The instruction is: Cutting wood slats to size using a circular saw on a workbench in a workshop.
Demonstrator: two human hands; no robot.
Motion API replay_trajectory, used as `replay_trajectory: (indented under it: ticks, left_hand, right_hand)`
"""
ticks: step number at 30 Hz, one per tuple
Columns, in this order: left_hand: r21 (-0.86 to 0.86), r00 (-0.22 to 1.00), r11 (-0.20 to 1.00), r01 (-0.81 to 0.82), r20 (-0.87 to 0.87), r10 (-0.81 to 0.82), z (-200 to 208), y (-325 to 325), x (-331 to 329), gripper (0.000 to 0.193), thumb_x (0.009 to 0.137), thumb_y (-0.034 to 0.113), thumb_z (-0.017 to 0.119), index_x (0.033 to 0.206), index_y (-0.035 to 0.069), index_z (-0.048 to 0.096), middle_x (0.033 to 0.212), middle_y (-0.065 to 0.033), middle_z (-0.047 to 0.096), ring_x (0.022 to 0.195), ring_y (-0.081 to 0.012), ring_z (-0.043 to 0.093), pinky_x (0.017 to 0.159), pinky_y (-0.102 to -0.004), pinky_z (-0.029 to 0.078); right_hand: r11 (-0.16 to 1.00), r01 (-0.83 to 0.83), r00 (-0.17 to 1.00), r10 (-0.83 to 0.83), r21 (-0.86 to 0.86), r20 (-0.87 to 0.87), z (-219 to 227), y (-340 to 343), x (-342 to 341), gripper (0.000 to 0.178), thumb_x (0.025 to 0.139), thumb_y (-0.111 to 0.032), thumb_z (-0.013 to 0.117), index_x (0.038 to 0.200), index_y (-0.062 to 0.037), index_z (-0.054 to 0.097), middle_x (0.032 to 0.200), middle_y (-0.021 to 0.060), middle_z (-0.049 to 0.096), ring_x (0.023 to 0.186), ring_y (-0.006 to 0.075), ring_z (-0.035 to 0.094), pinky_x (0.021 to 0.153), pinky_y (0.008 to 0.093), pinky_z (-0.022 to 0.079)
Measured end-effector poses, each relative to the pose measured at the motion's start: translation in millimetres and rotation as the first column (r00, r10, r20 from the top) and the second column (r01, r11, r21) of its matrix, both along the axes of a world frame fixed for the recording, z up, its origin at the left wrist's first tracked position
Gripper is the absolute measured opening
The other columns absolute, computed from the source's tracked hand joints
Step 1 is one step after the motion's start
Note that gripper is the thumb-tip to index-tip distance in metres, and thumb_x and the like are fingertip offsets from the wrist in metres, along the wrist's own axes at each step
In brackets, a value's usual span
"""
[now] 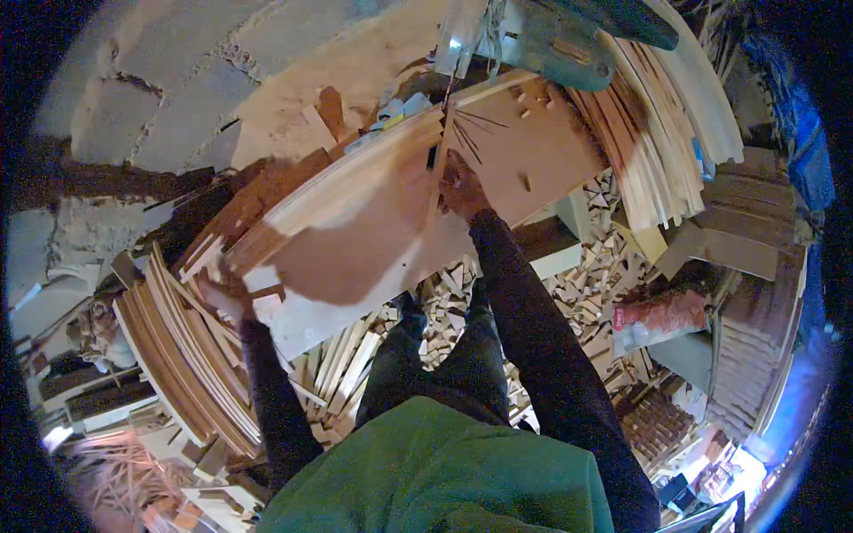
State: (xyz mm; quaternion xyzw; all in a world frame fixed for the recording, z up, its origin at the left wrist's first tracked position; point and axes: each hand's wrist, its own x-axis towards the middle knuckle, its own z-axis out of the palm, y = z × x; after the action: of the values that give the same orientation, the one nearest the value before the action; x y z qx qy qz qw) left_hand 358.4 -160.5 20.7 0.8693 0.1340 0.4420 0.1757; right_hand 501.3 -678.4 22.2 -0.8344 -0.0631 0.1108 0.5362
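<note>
My right hand [462, 185] is over the brown work table [355, 253], its fingers closed round a narrow wooden strip [435, 191]. That strip runs away from me toward the clear guard [455, 44] of a grey-green machine [551, 53], which looks like a saw. Off to the left, my left hand [227, 295] is at the table's end beside the ends of pale wooden strips [206, 258]. Its fingers are blurred, and I cannot make out what they touch. A long pale wooden fence [333, 182] crosses the back of the table.
Stacked wooden strips [191, 355] stand at left, with more long strips [644, 133] at far right. Small offcuts [444, 311] cover the floor around my legs. A red and clear plastic bag [662, 318] lies at right near cardboard [742, 231]. A cracked wall [178, 80] rises behind.
</note>
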Motion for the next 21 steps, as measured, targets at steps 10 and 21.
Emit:
replay_trajectory:
  ticks: [10, 21]
  left_hand:
    - [-0.881, 0.946, 0.473, -0.009, -0.160, -0.281, 13, -35, -17, 0.054, 0.097, 0.027, 0.047, 0.146, 0.012, 0.028, 0.103, -0.0062, 0.058, 0.093, -0.0176, 0.058, 0.084, -0.0361, 0.050]
    - [-0.875, 0.917, 0.430, 0.221, 0.037, -0.397, -32, -34, 0, 0.061, 0.097, 0.032, 0.050, 0.147, 0.010, 0.024, 0.120, -0.0106, 0.055, 0.106, -0.0206, 0.055, 0.093, -0.0325, 0.044]
  right_hand:
    - [0.977, 0.209, 0.951, -0.193, 0.041, -0.244, 7, -29, -5, 0.062, 0.087, 0.001, 0.052, 0.143, -0.0071, 0.025, 0.086, 0.0099, 0.060, 0.056, 0.0160, 0.059, 0.045, 0.0319, 0.049]
    - [0.986, 0.113, 0.979, -0.089, -0.126, 0.184, -83, -86, 6, 0.052, 0.092, -0.008, 0.050, 0.139, -0.0069, 0.031, 0.079, 0.0093, 0.060, 0.050, 0.0162, 0.059, 0.040, 0.0313, 0.047]
